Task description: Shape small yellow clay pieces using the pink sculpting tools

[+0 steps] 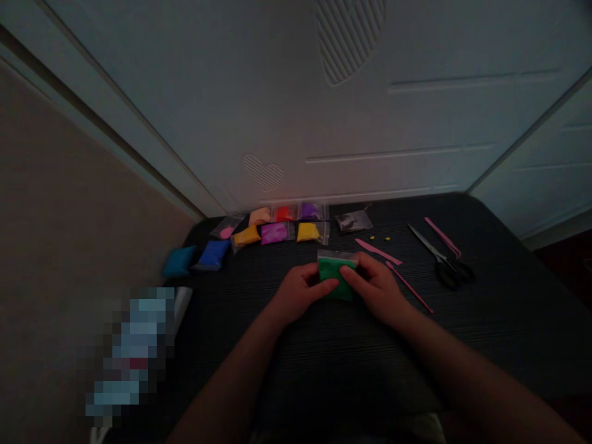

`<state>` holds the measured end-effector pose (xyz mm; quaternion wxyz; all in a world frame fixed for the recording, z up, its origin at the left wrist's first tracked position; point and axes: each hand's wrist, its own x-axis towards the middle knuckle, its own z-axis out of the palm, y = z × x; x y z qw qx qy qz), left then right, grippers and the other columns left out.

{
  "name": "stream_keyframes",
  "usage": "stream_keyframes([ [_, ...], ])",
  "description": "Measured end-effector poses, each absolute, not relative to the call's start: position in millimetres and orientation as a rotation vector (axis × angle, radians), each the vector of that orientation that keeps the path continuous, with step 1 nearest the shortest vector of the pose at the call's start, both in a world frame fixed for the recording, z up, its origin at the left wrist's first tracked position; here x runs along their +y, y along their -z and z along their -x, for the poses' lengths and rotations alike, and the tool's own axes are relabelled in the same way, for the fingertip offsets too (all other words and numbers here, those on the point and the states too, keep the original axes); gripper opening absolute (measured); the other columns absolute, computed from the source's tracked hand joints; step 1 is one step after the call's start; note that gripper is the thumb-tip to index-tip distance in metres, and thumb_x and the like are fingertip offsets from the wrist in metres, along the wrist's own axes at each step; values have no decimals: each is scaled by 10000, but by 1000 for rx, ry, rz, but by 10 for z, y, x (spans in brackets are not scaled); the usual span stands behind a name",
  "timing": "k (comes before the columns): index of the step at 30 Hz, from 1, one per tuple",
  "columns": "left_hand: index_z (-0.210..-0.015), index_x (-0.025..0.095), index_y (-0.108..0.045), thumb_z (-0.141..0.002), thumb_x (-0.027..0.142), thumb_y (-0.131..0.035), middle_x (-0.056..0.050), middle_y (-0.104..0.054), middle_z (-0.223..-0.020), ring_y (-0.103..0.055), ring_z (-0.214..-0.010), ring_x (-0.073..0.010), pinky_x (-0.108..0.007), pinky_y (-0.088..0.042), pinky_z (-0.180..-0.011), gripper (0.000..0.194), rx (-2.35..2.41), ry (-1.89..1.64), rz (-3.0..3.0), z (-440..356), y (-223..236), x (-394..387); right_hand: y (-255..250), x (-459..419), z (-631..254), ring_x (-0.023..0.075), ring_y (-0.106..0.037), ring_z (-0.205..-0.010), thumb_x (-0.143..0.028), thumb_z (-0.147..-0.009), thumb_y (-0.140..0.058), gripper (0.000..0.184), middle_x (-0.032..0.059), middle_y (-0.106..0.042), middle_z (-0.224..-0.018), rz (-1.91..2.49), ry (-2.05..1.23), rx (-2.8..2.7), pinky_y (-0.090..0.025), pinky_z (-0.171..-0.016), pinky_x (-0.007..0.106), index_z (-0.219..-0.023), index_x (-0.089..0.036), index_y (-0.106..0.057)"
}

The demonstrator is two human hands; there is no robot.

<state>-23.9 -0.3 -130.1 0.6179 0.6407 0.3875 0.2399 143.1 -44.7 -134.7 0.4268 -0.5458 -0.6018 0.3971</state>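
Observation:
A small clear packet of green modelling clay (pixel 330 268) is held upright between my two hands, above the dark table (pixel 296 357). My left hand (pixel 300 290) grips its left side, with the thumb across the front. On the right side, my right hand (pixel 372 283) presses its thumb against the front. The fingers behind the packet are mostly hidden. Just right of my right hand lie a pink clay knife (pixel 379 251) and a thin pink modelling stick (pixel 409 287). Two tiny yellow bits (pixel 387 238) rest beyond the knife.
Black-handled scissors (pixel 435 253) and pink tweezers (pixel 443 237) lie at the right. Several clay packets, including a yellow one (pixel 308 232) and a blue one (pixel 213 254), line the back and left. A white panel (pixel 277 123) rises behind the table. A blurred-out object (pixel 139 345) stands left.

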Motion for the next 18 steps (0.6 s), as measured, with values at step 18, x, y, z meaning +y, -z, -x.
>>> stream_keyframes([
  [18, -911, 153, -608, -712, 363, -581, -11, -626, -770, -576, -685, -118, -231, -453, -663, 291, 1206, -1305, -1205, 517, 1531, 394, 1394, -313, -1504, 132, -505, -700, -313, -810, -451, 158, 9, -553, -769, 1454, -770, -1417, -393, -645, 267, -843, -197, -552],
])
